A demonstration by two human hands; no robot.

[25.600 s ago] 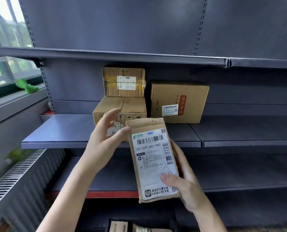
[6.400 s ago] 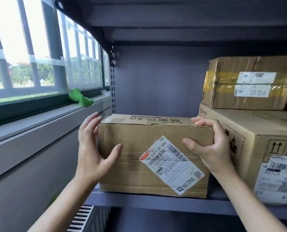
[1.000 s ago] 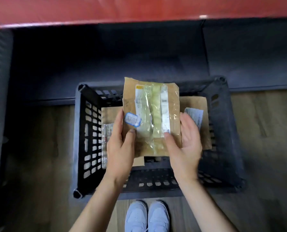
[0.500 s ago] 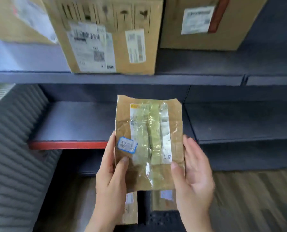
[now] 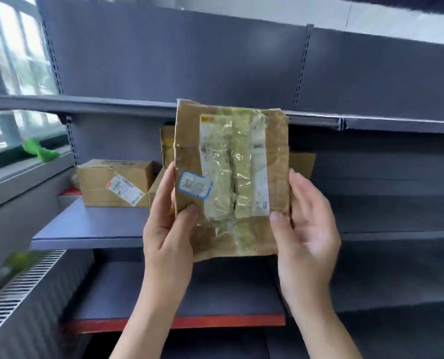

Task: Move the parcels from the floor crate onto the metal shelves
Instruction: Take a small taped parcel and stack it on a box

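I hold a flat brown paper parcel [image 5: 231, 177] upright in front of the metal shelves, chest high. It carries a taped, crinkled label and a small blue-edged sticker. My left hand [image 5: 169, 224] grips its lower left edge, thumb on the front. My right hand [image 5: 303, 229] holds the lower right edge, thumb on the front and fingers behind. The middle shelf [image 5: 91, 224] lies behind the parcel. A cardboard box [image 5: 114, 182] with a slanted label stands on its left part. More boxes are mostly hidden behind the parcel. The floor crate is out of view.
An upper shelf [image 5: 86, 106] runs across at parcel-top height. A lower shelf with a red front edge [image 5: 215, 321] sits below my hands. A window sill with a green object [image 5: 38, 151] and a radiator grille [image 5: 16, 286] are at the left.
Both hands have lifted the flat parcel from above the crate up to middle-shelf height. My view has swung up from the floor to the shelves. The grip is unchanged.
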